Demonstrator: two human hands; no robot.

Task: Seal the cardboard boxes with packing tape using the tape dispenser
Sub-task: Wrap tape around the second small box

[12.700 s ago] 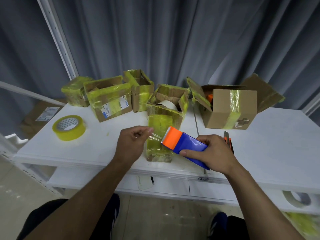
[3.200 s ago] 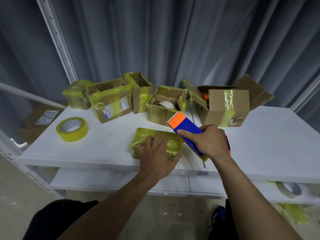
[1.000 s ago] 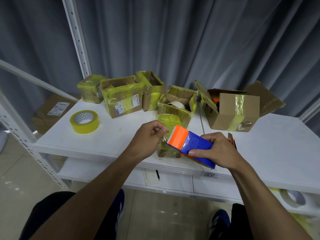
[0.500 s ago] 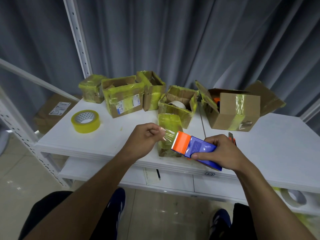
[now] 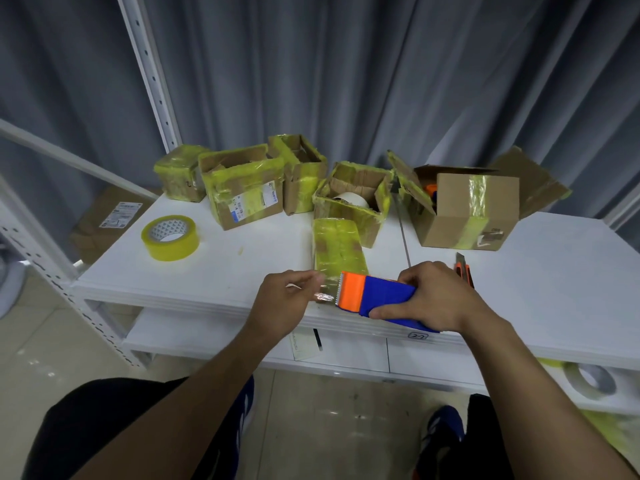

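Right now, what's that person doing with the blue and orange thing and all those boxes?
The person is getting tape ready to seal a box. Their right hand grips the blue and orange tape dispenser, and their left hand pinches the tape end coming off its toothed edge. A small box already covered in yellow tape lies on the white table just behind the hands. More boxes, some open, stand at the back.
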